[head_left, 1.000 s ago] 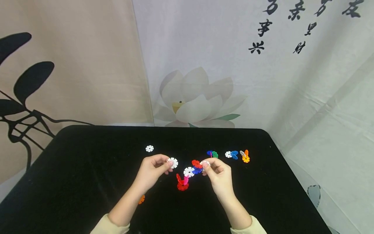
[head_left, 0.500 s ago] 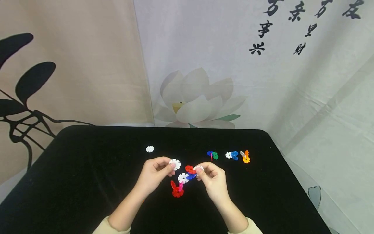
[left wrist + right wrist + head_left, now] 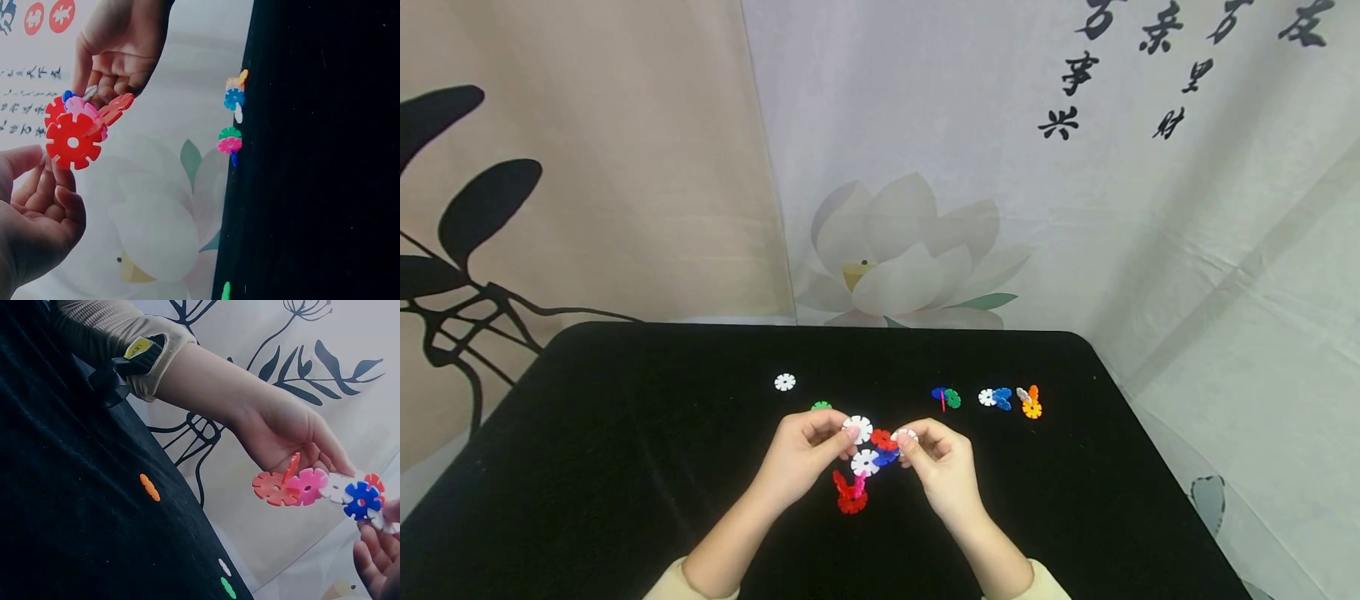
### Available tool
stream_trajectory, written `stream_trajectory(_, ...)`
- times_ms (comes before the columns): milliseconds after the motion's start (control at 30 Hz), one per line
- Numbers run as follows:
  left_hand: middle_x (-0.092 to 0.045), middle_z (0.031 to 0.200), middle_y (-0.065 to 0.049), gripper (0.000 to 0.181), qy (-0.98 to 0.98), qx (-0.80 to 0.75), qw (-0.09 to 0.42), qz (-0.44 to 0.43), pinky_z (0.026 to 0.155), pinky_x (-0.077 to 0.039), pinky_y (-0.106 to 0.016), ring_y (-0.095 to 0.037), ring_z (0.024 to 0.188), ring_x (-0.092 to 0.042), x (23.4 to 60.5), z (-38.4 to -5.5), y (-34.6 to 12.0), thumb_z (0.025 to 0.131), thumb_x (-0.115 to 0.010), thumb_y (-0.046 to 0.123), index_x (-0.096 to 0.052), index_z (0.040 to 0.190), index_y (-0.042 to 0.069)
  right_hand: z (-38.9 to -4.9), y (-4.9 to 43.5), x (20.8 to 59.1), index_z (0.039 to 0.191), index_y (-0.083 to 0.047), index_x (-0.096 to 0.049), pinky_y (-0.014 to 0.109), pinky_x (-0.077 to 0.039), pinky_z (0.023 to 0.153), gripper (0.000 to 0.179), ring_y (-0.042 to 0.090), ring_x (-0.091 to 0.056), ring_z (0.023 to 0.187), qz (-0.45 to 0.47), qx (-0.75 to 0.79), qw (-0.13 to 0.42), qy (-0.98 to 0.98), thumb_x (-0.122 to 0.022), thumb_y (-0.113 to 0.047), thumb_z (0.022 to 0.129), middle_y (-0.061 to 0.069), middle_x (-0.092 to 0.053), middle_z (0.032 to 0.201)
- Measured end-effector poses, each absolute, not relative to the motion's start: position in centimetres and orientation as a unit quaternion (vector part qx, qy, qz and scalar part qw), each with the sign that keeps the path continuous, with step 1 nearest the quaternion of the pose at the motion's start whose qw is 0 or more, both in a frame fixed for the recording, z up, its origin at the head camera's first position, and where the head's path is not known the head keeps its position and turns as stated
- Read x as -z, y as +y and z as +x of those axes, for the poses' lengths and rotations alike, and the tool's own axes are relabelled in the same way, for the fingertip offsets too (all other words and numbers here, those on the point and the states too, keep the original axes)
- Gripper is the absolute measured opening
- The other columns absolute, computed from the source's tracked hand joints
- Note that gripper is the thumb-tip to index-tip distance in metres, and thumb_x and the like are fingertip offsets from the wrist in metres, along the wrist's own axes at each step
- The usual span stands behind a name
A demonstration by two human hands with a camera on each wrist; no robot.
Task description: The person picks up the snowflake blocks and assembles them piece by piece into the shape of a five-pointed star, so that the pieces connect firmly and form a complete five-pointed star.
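Note:
My left hand (image 3: 808,454) pinches a white snowflake disc (image 3: 857,430) between thumb and fingers. My right hand (image 3: 943,467) pinches another white disc (image 3: 905,436) at the upper end of a joined chain of notched plastic discs. From there the chain has a red disc (image 3: 883,440), a blue disc (image 3: 362,501), a white disc (image 3: 865,462), a pink disc (image 3: 307,486) and two red discs (image 3: 852,500) at its lower end. The left hand's disc is right by the chain's upper red disc; whether they interlock, I cannot tell.
On the black table (image 3: 625,467), a lone white disc (image 3: 785,382) lies toward the back and a green disc (image 3: 822,406) behind my left hand. Three small joined clusters stand back right: blue-green-pink (image 3: 951,398), white-blue (image 3: 1002,398), orange-white (image 3: 1032,408). An orange disc (image 3: 150,487) shows in the right wrist view.
My right hand has moved left and nearer with the chain; my left hand has moved right and slightly nearer. The two hands are closer together. The green disc has come into sight.

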State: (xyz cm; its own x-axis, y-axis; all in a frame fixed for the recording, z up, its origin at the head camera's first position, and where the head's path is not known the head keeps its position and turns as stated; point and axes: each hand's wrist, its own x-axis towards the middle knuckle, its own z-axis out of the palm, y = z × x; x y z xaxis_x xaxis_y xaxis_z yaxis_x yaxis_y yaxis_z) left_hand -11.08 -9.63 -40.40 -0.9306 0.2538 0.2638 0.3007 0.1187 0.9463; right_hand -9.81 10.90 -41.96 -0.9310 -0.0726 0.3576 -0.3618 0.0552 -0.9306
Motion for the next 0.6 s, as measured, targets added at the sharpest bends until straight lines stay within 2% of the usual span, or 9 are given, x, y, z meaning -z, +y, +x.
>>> stream_trajectory(233,-0.065,0.076,-0.002,0.011,-0.744,0.636,0.028,-0.205,0.066,-0.054,-0.028,-0.018,0.069,-0.063,40.54,-11.15,-9.64,0.09,-0.068,0.013,-0.068,0.09,0.003,-9.7,10.81,41.94,0.088,0.001,-0.067,0.03,-0.055,0.065,0.008,0.026,-0.062,0.066,0.128,-0.673,0.098,-0.722,-0.066,-0.007,0.09,0.011,-0.067,0.081)
stream_trajectory(433,-0.065,0.077,0.001,0.006,-0.753,0.625,0.027,-0.206,0.066,-0.054,-0.03,-0.018,0.071,-0.063,40.54,-11.05,-9.65,0.091,-0.067,0.015,-0.069,0.09,0.01,-9.65,10.68,41.82,0.086,0.001,-0.066,0.029,-0.055,0.065,0.011,0.022,-0.063,0.067,0.126,-0.678,0.093,-0.718,-0.065,-0.009,0.091,0.012,-0.067,0.081)
stream_trajectory(600,-0.066,0.077,0.003,0.004,-0.757,0.619,0.032,-0.208,0.065,-0.055,-0.03,-0.018,0.07,-0.064,40.65,-11.0,-9.6,0.09,-0.068,0.015,-0.069,0.09,0.011,-9.56,10.54,41.84,0.087,0.003,-0.066,0.029,-0.055,0.065,0.008,0.019,-0.062,0.066,0.126,-0.68,0.091,-0.717,-0.066,-0.005,0.09,0.013,-0.067,0.081)
